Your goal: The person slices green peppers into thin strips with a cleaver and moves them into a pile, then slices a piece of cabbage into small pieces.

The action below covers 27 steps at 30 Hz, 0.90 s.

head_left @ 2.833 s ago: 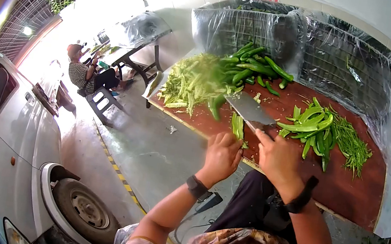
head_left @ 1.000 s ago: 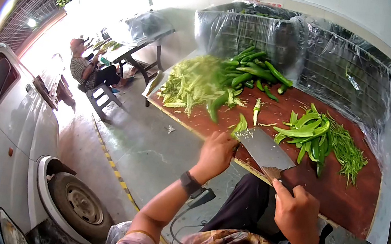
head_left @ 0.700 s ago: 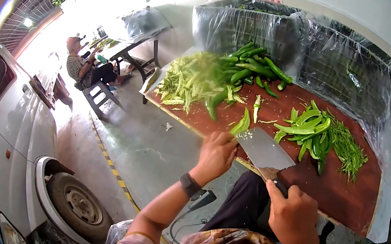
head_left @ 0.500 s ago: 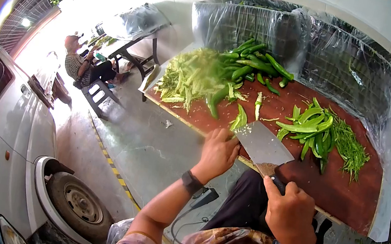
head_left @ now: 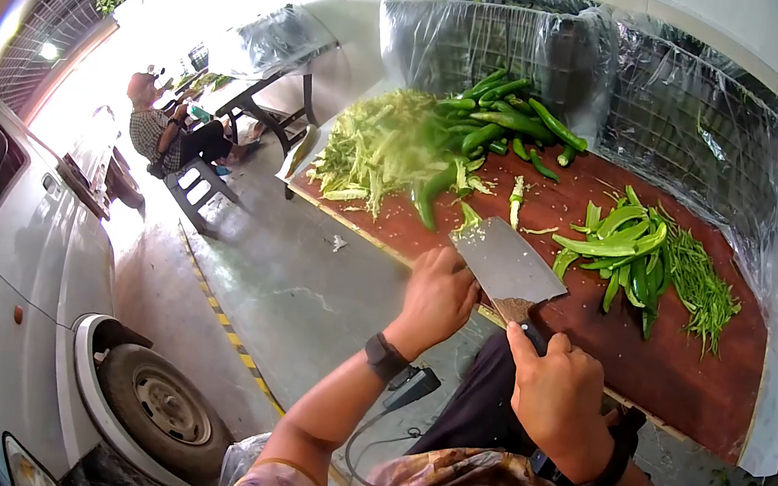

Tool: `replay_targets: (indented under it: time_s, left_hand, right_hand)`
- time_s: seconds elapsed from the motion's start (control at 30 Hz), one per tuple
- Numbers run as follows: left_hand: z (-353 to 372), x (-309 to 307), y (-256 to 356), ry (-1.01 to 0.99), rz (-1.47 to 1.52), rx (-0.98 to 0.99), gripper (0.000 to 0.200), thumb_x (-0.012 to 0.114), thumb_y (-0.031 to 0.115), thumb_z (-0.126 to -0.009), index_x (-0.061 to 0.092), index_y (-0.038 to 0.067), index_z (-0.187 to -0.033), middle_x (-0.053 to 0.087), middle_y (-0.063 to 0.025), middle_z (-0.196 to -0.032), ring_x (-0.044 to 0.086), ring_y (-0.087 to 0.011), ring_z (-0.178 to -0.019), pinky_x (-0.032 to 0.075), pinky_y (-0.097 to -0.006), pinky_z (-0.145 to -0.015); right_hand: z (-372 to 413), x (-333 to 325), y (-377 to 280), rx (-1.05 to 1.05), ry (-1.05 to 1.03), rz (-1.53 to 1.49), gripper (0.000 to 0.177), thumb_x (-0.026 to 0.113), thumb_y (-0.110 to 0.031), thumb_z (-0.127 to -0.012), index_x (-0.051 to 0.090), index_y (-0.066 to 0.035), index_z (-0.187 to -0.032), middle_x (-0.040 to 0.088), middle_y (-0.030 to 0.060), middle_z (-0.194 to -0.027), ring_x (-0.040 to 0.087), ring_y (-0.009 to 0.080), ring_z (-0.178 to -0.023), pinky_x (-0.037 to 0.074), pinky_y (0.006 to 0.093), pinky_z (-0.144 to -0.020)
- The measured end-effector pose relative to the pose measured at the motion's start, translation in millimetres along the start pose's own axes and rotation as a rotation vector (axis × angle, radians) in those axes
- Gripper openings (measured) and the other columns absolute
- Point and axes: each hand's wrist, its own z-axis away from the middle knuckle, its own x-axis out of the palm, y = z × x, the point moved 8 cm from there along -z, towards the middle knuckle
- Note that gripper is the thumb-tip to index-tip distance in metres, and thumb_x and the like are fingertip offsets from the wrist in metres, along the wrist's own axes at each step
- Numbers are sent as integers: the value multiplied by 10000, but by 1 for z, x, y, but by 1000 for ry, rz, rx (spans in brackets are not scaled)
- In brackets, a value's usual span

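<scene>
My right hand (head_left: 559,394) is wrapped round the dark handle of a cleaver (head_left: 511,266), its wide blade tilted over the front edge of the red-brown board (head_left: 671,376). By the blade's left corner is my left hand (head_left: 438,296), fingers curled; whatever it may hold is hidden. A piece of green pepper (head_left: 469,217) shows just past the blade's tip. Whole green peppers (head_left: 518,121) lie at the back, beside a heap of pale green pepper cores (head_left: 373,145). Split pepper pieces (head_left: 620,242) and thin green shreds (head_left: 700,284) are on the right.
Crates wrapped in clear plastic (head_left: 698,128) stand behind the board. At the far left another person (head_left: 160,123) sits on a stool (head_left: 194,189) by a second table (head_left: 246,86). A white vehicle (head_left: 20,289) is at the left. A cable (head_left: 360,435) hangs below.
The cleaver and my right hand have moved left, and the blade now covers more of the green pepper piece near my left hand. My left hand has barely moved.
</scene>
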Motion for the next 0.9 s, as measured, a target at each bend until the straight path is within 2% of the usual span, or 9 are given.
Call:
replay_targets:
  time_s: [0.13,0.3,0.53,0.63,0.7,0.73,0.77,0.83,0.9]
  left_hand:
    - [0,1,0,5,-10,-7,87,630,143,-779,658,70,-817,520,-102,-873,501,-305,-872,409,-418,-775]
    - [-5,2,-3,-6,-21,-27,93,637,144,-775,663,68,-821,527,-106,-871,508,-306,-872,418,-422,-775]
    - [-13,7,-22,-79,-35,-124,152,642,152,-786,662,77,-917,581,-133,-825,575,-333,-798,477,-429,-704]
    - [-25,13,-33,-130,-121,-203,162,632,141,-797,651,89,-949,627,-143,-796,624,-346,-747,501,-433,-661]
    - [-32,8,-39,-97,11,-262,161,615,115,-801,645,67,-952,658,-151,-847,647,-334,-773,511,-433,-670]
    - [-41,3,-30,-42,44,-201,144,591,126,-821,558,4,-891,616,-196,-785,616,-376,-740,491,-459,-669]
    - [-49,4,-23,-43,45,-199,144,591,126,-821,558,4,-891,616,-196,-785,616,-376,-740,491,-459,-669]
    - [-68,-1,0,101,215,-127,216,596,121,-821,588,5,-1002,637,-205,-849,626,-380,-792,505,-438,-707]
    - [-84,10,22,112,370,-39,289,595,114,-822,598,18,-1094,642,-218,-901,629,-384,-820,514,-419,-724]
  right_hand:
    - [7,-7,-4,30,-52,23,423,638,-87,-730,649,-126,-1152,549,133,-728,597,301,-607,494,386,-552]
    - [-56,34,17,8,12,-39,375,626,-133,-775,636,-120,-1149,605,179,-766,618,328,-618,496,421,-554]
    - [-44,-8,68,148,301,-382,298,660,-53,-782,671,-63,-1079,654,178,-803,645,344,-718,500,414,-627]
    - [-16,-26,87,170,397,-412,329,677,-77,-774,672,-120,-1100,645,151,-787,632,351,-698,500,418,-633]
    - [1,-32,98,176,436,-490,316,669,-50,-784,669,-81,-1098,662,161,-851,643,351,-753,508,400,-665]
    - [12,-34,106,216,470,-487,312,665,-42,-790,665,-66,-1101,665,166,-875,647,344,-774,510,390,-679]
    - [18,-37,111,255,502,-485,308,661,-35,-796,660,-50,-1104,668,171,-900,652,338,-795,512,380,-693]
    - [23,-47,112,245,522,-505,306,659,-39,-808,658,-47,-1114,666,169,-903,651,316,-802,505,376,-685]
    - [25,-52,114,280,538,-457,312,656,-34,-810,659,-53,-1121,666,162,-889,643,303,-772,496,381,-662]
